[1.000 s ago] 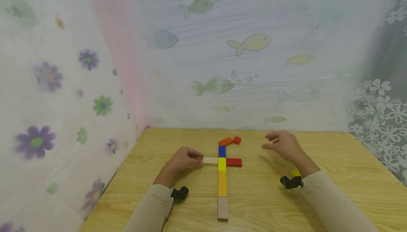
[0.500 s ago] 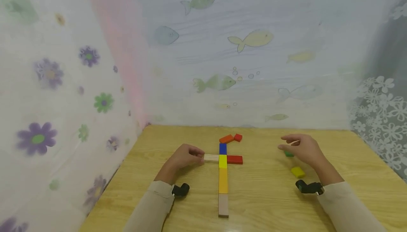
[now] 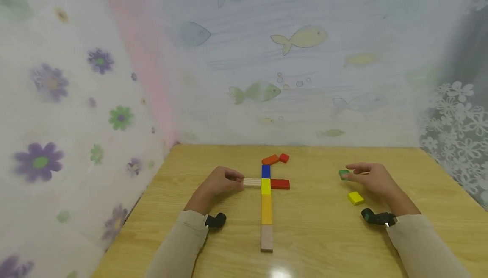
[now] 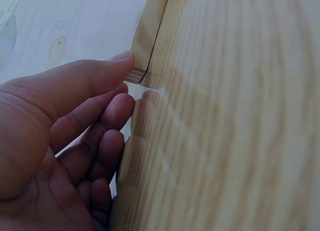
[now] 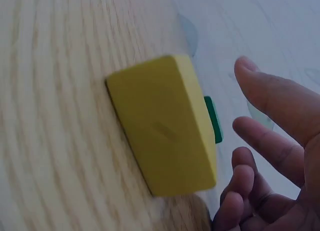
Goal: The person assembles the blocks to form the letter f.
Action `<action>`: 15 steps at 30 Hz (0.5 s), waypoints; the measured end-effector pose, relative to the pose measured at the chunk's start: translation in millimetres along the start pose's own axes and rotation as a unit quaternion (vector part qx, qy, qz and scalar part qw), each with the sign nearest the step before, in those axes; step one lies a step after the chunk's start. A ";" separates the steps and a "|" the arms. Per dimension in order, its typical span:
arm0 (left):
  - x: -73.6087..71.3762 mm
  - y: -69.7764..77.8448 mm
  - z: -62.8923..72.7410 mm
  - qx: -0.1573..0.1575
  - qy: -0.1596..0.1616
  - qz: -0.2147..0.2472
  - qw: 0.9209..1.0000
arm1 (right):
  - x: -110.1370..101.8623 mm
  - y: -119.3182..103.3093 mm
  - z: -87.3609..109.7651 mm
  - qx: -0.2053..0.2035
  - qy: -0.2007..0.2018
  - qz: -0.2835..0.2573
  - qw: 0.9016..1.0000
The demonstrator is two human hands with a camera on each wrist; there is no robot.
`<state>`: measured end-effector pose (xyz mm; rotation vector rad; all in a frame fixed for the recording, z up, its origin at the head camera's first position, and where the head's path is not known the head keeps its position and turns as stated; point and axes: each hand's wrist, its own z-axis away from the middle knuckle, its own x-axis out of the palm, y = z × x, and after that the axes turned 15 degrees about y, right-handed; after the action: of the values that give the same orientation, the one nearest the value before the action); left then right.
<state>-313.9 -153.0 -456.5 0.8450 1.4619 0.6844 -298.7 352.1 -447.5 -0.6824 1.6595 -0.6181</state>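
In the head view, my left hand (image 3: 219,181) is at the outer end of a plain wooden block (image 3: 252,182), pinching it. The left wrist view shows the thumb on that end (image 4: 149,33) and the other fingers loosely curled beneath. The block abuts a yellow block (image 3: 266,186), with a red block (image 3: 280,184) opposite, forming a cross with the blue block (image 3: 266,171), the orange-yellow block (image 3: 266,209) and the brownish block (image 3: 266,237). My right hand (image 3: 373,179) hovers at a green block (image 3: 343,174), thumb and fingers spread apart around it, not gripping.
A second yellow block (image 3: 356,198) lies on the wooden table (image 3: 312,235) below the right hand and looms large in the right wrist view. Beyond the cross lie an orange block (image 3: 270,159) and a small red block (image 3: 284,158). A fish-patterned cloth (image 3: 297,95) hangs behind the table.
My right hand has moved right and reached the green block, uncovering the yellow block nearby. My left hand stays at the plain wooden block. The head view has tilted slightly.
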 end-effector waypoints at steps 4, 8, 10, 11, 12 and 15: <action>-2.1 -0.3 -0.4 0.000 0.002 0.003 1.000 | 0.2 3.5 -1.2 -0.005 -0.012 -0.014 1.000; -2.1 -0.2 0.6 0.000 0.002 0.009 1.000 | 0.3 4.9 -0.8 -0.007 -0.016 -0.015 1.000; -1.7 0.6 1.5 0.001 0.002 0.010 1.000 | -0.3 5.2 0.1 -0.004 -0.017 -0.010 1.000; -1.6 1.1 2.0 0.001 0.002 0.011 1.000 | -0.6 5.6 0.5 -0.003 -0.017 -0.007 1.000; -1.4 1.8 2.5 0.002 0.002 0.012 1.000 | -1.0 5.8 1.0 -0.002 -0.017 -0.005 1.000; -0.6 3.6 3.6 0.001 0.000 0.016 1.000 | -2.4 5.8 2.8 0.001 -0.017 -0.004 1.000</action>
<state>-310.0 -151.8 -453.5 0.8718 1.4516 0.7068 -296.3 357.7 -450.6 -0.6947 1.6259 -0.6104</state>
